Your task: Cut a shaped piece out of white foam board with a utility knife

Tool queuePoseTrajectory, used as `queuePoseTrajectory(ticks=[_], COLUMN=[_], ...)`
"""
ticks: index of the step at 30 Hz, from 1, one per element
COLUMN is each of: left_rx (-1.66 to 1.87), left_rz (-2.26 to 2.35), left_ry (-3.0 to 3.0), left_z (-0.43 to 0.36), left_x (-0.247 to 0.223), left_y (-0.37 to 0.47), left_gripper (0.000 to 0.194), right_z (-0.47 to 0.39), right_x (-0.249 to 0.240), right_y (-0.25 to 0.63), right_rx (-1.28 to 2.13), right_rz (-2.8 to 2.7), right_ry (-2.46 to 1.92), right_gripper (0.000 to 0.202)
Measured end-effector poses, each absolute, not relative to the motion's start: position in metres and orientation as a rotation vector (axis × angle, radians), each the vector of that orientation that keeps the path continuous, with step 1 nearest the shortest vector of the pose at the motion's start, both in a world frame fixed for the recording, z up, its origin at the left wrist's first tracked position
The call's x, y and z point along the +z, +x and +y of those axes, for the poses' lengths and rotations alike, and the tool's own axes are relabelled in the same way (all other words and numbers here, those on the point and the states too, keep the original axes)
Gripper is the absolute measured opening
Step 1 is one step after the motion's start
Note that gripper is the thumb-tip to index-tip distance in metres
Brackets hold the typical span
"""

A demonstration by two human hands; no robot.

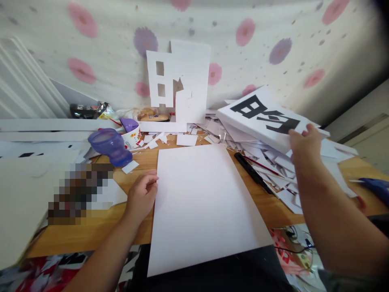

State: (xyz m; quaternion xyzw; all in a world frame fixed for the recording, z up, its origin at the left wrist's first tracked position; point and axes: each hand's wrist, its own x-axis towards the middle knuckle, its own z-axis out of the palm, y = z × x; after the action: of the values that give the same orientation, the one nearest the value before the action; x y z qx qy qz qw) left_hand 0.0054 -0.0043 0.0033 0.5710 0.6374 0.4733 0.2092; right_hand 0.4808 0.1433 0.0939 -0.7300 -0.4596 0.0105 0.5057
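Observation:
A large blank white board [203,202] lies before me on the wooden table, its near edge hanging over my lap. At its left edge, my left hand [142,192] is closed with curled fingers against the board's side. My right hand [305,144] reaches to the far right and pinches the near edge of a white sheet printed with a black character [266,115]. That sheet lies tilted on top of a pile of white boards. The fingertips of my right hand are partly hidden.
A cut-out white board [193,81] stands against the patterned curtain. Left of it are a purple cup [111,146] and a paper tub [133,137]. A black cutter knife [252,172] and a red pencil [263,166] lie by heaped scraps [282,184]. A blue tool [375,188] sits far right.

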Motion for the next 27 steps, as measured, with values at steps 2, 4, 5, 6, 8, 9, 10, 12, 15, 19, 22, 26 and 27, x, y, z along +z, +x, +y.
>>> queuePoseTrajectory(ticks=[2, 4, 5, 6, 8, 9, 10, 12, 15, 19, 22, 26, 27], left_rx=[1.305, 1.299, 1.298, 1.299, 1.305, 1.31, 1.32, 1.351, 1.418, 1.511, 1.558, 1.477, 1.438], left_rz=[1.787, 1.791, 1.789, 1.783, 1.759, 1.741, 1.719, 1.668, 1.613, 1.566, 1.493, 1.353, 1.322], left_ry=[1.551, 1.504, 1.477, 1.446, 1.372, 1.331, 1.29, 1.207, 1.069, 0.85, 0.727, 0.682, 0.68], left_z=[-0.006, -0.008, -0.008, -0.008, -0.008, -0.007, -0.007, -0.006, -0.005, -0.003, -0.002, -0.004, -0.006], left_x=[0.008, 0.012, 0.014, 0.015, 0.016, 0.016, 0.016, 0.018, 0.022, 0.03, 0.036, 0.044, 0.047], left_y=[0.008, 0.01, 0.011, 0.011, 0.012, 0.013, 0.014, 0.017, 0.022, 0.023, 0.02, 0.024, 0.027], left_gripper=[0.016, 0.016, 0.016, 0.017, 0.019, 0.021, 0.022, 0.025, 0.027, 0.031, 0.035, 0.041, 0.041], right_z=[0.105, 0.064, 0.044, 0.026, -0.004, -0.014, -0.023, -0.034, -0.04, -0.044, -0.046, -0.049, -0.05], right_x=[0.081, 0.065, 0.055, 0.046, 0.028, 0.021, 0.015, 0.007, 0.001, -0.006, -0.012, -0.016, -0.016], right_y=[0.467, 0.45, 0.441, 0.433, 0.421, 0.417, 0.414, 0.41, 0.404, 0.396, 0.396, 0.397, 0.397], right_rx=[0.031, 0.112, 0.179, 0.243, 0.341, 0.367, 0.399, 0.474, 0.546, 0.438, 0.404, 0.37, 0.361], right_rz=[-1.075, -1.132, -1.165, -1.212, -1.356, -1.427, -1.488, -1.579, -1.646, -1.667, -1.674, -1.698, -1.688], right_ry=[-1.753, -1.775, -1.779, -1.764, -1.759, -1.761, -1.774, -1.797, -1.8, -1.743, -1.68, -1.627, -1.627], right_gripper=[0.067, 0.063, 0.061, 0.059, 0.051, 0.05, 0.048, 0.046, 0.045, 0.045, 0.045, 0.046, 0.047])
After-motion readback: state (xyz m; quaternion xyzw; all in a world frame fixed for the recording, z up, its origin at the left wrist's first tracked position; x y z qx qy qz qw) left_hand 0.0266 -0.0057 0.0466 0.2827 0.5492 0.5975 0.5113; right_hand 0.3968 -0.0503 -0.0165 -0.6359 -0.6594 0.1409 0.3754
